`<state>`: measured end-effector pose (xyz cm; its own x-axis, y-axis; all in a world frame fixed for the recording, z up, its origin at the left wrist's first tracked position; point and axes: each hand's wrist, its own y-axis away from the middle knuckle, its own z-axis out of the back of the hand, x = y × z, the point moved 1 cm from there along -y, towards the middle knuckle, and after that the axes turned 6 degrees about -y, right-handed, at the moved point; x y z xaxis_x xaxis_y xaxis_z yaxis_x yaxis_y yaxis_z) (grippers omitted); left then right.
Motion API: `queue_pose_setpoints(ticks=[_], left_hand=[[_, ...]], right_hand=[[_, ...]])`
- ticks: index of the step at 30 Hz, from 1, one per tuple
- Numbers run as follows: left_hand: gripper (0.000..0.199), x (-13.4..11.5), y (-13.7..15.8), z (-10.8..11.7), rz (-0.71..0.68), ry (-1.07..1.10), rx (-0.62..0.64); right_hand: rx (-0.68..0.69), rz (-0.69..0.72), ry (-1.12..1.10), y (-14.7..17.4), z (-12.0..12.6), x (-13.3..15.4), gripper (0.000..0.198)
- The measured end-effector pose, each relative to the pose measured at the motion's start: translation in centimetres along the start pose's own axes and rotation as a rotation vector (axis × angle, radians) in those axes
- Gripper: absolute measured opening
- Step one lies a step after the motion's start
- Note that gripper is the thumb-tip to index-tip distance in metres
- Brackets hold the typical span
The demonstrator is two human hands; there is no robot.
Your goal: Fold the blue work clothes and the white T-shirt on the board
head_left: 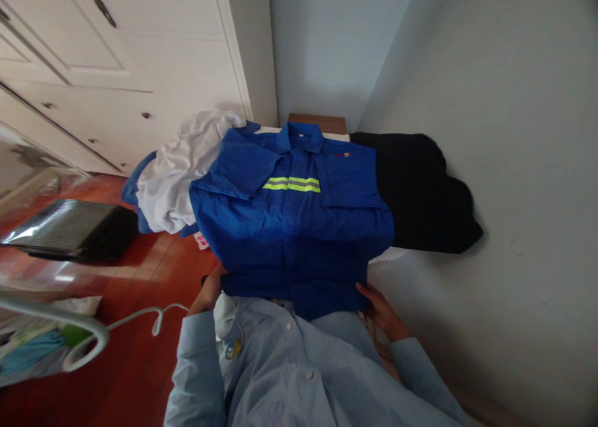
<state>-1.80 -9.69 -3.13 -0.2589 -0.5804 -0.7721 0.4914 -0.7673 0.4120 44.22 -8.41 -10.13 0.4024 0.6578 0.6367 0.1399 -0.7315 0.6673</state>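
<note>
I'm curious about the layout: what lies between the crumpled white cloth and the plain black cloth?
In the head view, a blue collared cloth shirt lies spread between them.

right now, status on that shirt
Left hand, right hand holding lower sides. Blue work shirt spread out, collar away. White cloth, black cloth flank it.

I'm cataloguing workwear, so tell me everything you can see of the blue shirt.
The blue shirt looks like woven cloth, lightly creased, with a turned-down collar, a yellow-and-grey band across the chest and an emblem too small to read. It lies front up, collar away from the person, sleeves over the front. The left hand and right hand hold its lower part at either side. White cloth lies beside it on the left, black cloth on the right.
</note>
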Motion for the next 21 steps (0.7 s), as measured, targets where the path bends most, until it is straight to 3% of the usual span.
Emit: queue_pose_setpoints(ticks=[4,6,10,14,16,18,21], left_hand=[[0.048,-1.2,2.4,0.3,-0.095,0.153,0.37],[0.06,-1.9,3.2,0.8,-0.151,0.154,0.46],[0.069,-2.0,2.6,1.2,-0.085,0.031,0.382],[0.05,-1.5,1.0,1.6,0.036,-0.199,0.069],[0.042,-1.7,1.0,2.1,0.077,-0.312,-0.011],[0.042,-2.4,1.7,2.7,0.117,-0.327,-0.013],[0.042,-3.9,3.3,3.2,0.094,-0.045,0.089]], right_hand=[[-0.013,0.021,-0.02,1.0,1.2,-0.5,0.046],[-0.025,0.052,-0.056,1.4,1.6,-0.5,0.043],[-0.006,0.094,-0.088,1.9,0.9,0.1,0.041],[-0.082,0.139,-0.004,2.5,-0.8,1.2,0.04],[-0.138,0.168,0.053,3.0,-1.5,2.0,0.042],[-0.175,0.186,0.098,3.8,-2.3,2.9,0.045],[-0.245,0.215,0.186,5.4,-3.5,4.8,0.057]])
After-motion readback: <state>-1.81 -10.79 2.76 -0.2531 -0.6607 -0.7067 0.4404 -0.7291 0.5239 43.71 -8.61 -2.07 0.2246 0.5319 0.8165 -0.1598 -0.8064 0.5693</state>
